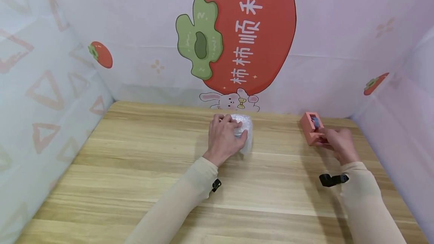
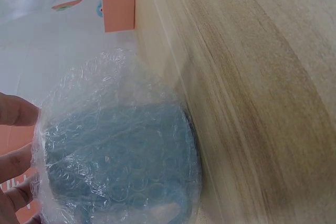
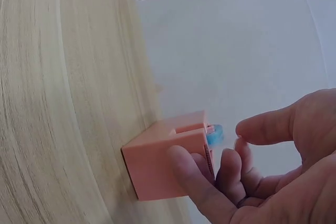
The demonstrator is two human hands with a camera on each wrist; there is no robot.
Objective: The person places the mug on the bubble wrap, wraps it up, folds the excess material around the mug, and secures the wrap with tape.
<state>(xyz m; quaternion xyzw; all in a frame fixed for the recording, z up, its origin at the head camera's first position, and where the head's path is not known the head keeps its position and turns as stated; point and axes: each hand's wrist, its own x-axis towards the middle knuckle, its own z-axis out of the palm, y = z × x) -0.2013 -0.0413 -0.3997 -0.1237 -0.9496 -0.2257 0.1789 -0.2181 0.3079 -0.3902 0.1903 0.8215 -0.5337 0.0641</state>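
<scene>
My left hand [image 1: 222, 138] holds a bubble-wrapped bundle [image 1: 248, 127] from its left side, with fingers over its top and thumb toward its near side. In the left wrist view, a blue-grey rounded thing [image 2: 121, 150] shows through the clear wrap; its kind is blurred by the bubbles. At the back right, my right hand [image 1: 341, 145] is at the pink tape dispenser [image 1: 307, 128]. A blue-cored tape roll [image 3: 214, 135] sits in it. Two fingertips pinch the clear tape end beside the roll, while another finger [image 3: 184, 161] rests against the dispenser's side.
Both things stand on a wood-grain table [image 1: 135, 168] near its back edge. A printed cloth wall [image 1: 142, 74] rises right behind them, with cloth sides at left and right. A black camera [image 1: 330, 180] is strapped to the right wrist.
</scene>
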